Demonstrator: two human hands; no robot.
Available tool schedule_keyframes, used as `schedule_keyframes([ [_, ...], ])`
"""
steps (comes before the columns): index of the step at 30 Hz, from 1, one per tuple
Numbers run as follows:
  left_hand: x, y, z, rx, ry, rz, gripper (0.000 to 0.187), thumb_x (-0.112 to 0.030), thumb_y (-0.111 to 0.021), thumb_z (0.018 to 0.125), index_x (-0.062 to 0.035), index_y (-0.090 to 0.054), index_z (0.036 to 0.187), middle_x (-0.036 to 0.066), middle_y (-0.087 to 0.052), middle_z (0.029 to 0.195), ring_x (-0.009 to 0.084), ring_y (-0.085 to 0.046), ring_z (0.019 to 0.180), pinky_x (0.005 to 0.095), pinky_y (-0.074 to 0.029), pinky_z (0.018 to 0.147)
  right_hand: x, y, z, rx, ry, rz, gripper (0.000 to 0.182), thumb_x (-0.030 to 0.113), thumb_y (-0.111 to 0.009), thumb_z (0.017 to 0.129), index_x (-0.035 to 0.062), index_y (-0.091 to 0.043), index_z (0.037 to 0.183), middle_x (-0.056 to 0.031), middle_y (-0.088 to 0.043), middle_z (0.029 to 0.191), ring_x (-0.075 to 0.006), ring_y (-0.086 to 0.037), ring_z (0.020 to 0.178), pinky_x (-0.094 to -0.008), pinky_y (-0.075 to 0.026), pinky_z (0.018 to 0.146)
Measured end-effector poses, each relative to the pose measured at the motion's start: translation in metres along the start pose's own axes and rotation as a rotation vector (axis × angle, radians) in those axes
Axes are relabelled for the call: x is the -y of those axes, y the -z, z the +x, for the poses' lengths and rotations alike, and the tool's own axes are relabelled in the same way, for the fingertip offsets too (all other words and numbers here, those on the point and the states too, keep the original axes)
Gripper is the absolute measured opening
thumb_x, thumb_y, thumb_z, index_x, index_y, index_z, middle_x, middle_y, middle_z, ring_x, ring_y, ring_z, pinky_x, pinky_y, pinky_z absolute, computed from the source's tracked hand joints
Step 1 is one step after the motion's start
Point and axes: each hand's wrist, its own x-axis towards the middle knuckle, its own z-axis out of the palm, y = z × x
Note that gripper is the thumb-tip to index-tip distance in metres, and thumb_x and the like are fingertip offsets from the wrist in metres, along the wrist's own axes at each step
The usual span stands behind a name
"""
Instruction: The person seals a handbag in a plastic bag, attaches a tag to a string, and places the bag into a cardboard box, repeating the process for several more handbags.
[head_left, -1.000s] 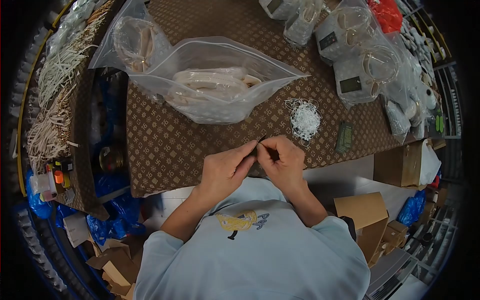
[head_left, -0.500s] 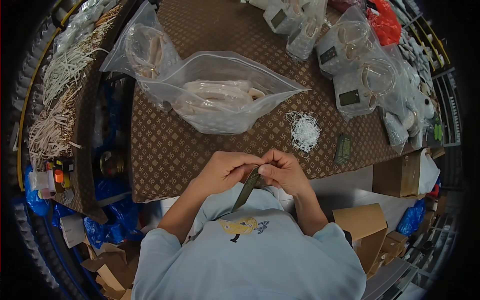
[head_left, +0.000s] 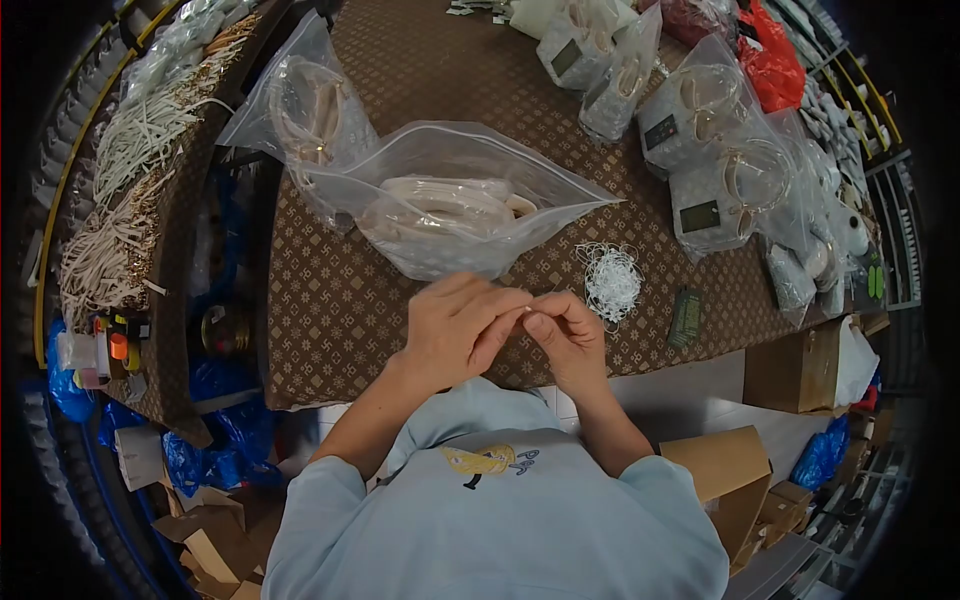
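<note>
My left hand (head_left: pixel 455 328) and my right hand (head_left: pixel 570 342) meet fingertip to fingertip above the table's near edge. Both are closed in a pinch. A tiny white bit shows between the fingertips, too small to name; the dark green hang tag seen earlier does not show now. Just beyond my left hand, an open zip plastic bag (head_left: pixel 440 255) contains a cream handbag (head_left: pixel 430 205) in clear wrapping. Beyond my right hand lies a tangle of white strings (head_left: pixel 611 283). A small stack of dark green tags (head_left: pixel 685 318) sits to its right.
Bagged handbags (head_left: pixel 715 200) crowd the table's right side, beside a red plastic bag (head_left: pixel 771 60). Another bagged handbag (head_left: pixel 318 105) stands at the left. Pale straps (head_left: pixel 120 230) hang over the left rack. Cardboard boxes (head_left: pixel 720 470) are on the floor at the right.
Both hands have moved forward, away from my body, with their fingertips still together. The dark green hang tag that hung below my fingers has gone out of sight.
</note>
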Motion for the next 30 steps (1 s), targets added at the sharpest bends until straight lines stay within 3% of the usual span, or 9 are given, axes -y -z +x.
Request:
schedule_keyframes([
  [4, -0.006, 0.018, 0.04, -0.145, -0.11, 0.481, 0.028, -0.01, -0.065, 0.07, -0.0081, -0.062, 0.097, 0.002, -0.064, 0.082, 0.0205, -0.06, 0.08, 0.0338, -0.043, 0.079, 0.044, -0.015, 0.03, 0.007, 0.239, -0.236, 0.008, 0.006, -0.057, 0.089, -0.0011, -0.058, 0.09, -0.008, -0.063, 0.096, -0.0069, -0.057, 0.075, -0.0206, -0.047, 0.063],
  [6, 0.005, 0.013, 0.036, 0.028, -0.008, 0.644, 0.019, -0.013, -0.065, 0.071, -0.0073, -0.064, 0.089, 0.002, -0.063, 0.084, 0.0202, -0.058, 0.086, 0.0344, -0.036, 0.086, 0.051, -0.017, 0.051, 0.05, 0.349, -0.36, 0.008, 0.006, -0.056, 0.089, -0.0017, -0.057, 0.089, -0.0082, -0.064, 0.097, -0.008, -0.058, 0.074, -0.02, -0.047, 0.06],
  [8, 0.01, 0.011, 0.025, 0.229, 0.023, 0.638, 0.016, -0.013, -0.064, 0.073, -0.0063, -0.064, 0.087, 0.003, -0.063, 0.082, 0.0218, -0.059, 0.084, 0.0358, -0.039, 0.082, 0.051, -0.017, 0.075, -0.043, 0.268, -0.789, 0.012, 0.013, -0.061, 0.084, 0.0013, -0.06, 0.089, -0.0165, -0.066, 0.089, -0.0205, -0.061, 0.059, -0.0302, -0.049, 0.056],
  [11, 0.022, -0.001, 0.013, 0.448, 0.158, 0.449, 0.012, -0.016, -0.06, 0.078, -0.0042, -0.062, 0.08, 0.008, -0.062, 0.076, 0.0269, -0.061, 0.078, 0.0389, -0.044, 0.074, 0.028, 0.005, 0.096, -0.074, 0.049, -1.456, 0.017, 0.019, -0.06, 0.082, 0.0039, -0.062, 0.089, -0.0171, -0.065, 0.081, -0.0318, -0.063, 0.066, -0.0383, -0.049, 0.059],
  [13, 0.039, -0.013, 0.004, 0.454, 0.252, 0.27, 0.017, -0.018, -0.057, 0.081, -0.0032, -0.061, 0.074, 0.012, -0.061, 0.073, 0.0303, -0.062, 0.074, 0.0406, -0.047, 0.069, -0.009, 0.028, 0.103, -0.085, 0.077, -1.388, 0.018, 0.021, -0.06, 0.082, 0.0054, -0.062, 0.09, -0.0161, -0.065, 0.079, -0.0332, -0.063, 0.069, -0.0405, -0.049, 0.061],
  [16, 0.071, -0.027, 0.006, 0.011, 0.277, 0.196, 0.016, -0.015, -0.054, 0.085, -0.0017, -0.062, 0.08, 0.016, -0.062, 0.076, 0.0354, -0.061, 0.069, 0.0415, -0.048, 0.061, -0.021, 0.031, 0.107, -0.124, 0.116, -1.234, 0.018, 0.023, -0.06, 0.082, 0.0079, -0.063, 0.091, -0.0149, -0.065, 0.078, -0.0335, -0.063, 0.071, -0.0414, -0.048, 0.062],
  [18, 0.082, -0.032, 0.015, 0.111, 0.648, -0.147, 0.019, -0.01, -0.051, 0.087, -0.0018, -0.062, 0.101, 0.007, -0.064, 0.081, 0.0162, -0.06, 0.066, 0.0306, -0.048, 0.052, -0.022, 0.03, 0.108, -0.14, 0.128, -1.145, 0.017, 0.023, -0.06, 0.082, 0.009, -0.064, 0.091, -0.0146, -0.065, 0.077, -0.0324, -0.063, 0.071, -0.04, -0.048, 0.062],
  [21, 0.095, -0.047, 0.02, 0.001, 0.844, -0.435, 0.027, -0.009, -0.05, 0.087, -0.0063, -0.062, 0.111, 0.005, -0.064, 0.091, 0.0101, -0.058, 0.07, 0.0264, -0.048, 0.053, -0.023, 0.037, 0.112, -0.072, 0.13, -1.033, 0.017, 0.023, -0.061, 0.081, 0.0099, -0.065, 0.091, -0.0144, -0.064, 0.075, -0.0312, -0.063, 0.069, -0.0383, -0.048, 0.061],
  [30, 0.107, -0.049, 0.019, 0.142, 0.68, -0.176, 0.029, -0.008, -0.052, 0.084, -0.0095, -0.064, 0.11, 0.005, -0.065, 0.103, 0.0162, -0.06, 0.09, 0.0301, -0.048, 0.078, -0.033, 0.05, 0.123, 0.044, 0.008, -0.992, 0.015, 0.019, -0.06, 0.081, 0.0069, -0.066, 0.089, -0.0155, -0.062, 0.072, -0.0304, -0.06, 0.064, -0.0364, -0.046, 0.059],
])
